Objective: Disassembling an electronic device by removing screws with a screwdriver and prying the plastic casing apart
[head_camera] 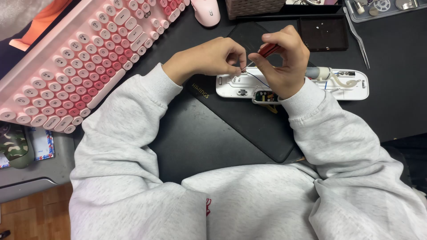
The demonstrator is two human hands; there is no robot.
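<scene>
Over the opened white device (311, 84) on the black mat (231, 129), the right hand (284, 60) grips a red screwdriver (268, 50) while the left hand (218, 57) pinches its tip, seemingly seating a tiny part; next needs steady aim.

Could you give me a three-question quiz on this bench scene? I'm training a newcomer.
1. True or false: the right hand holds a red-handled screwdriver.
2. What lies under both hands? A) opened white device B) pink keyboard C) tweezers
3. Fill in: the left hand pinches at the screwdriver's ____.

Key: 1 true; 2 A; 3 tip.
</scene>
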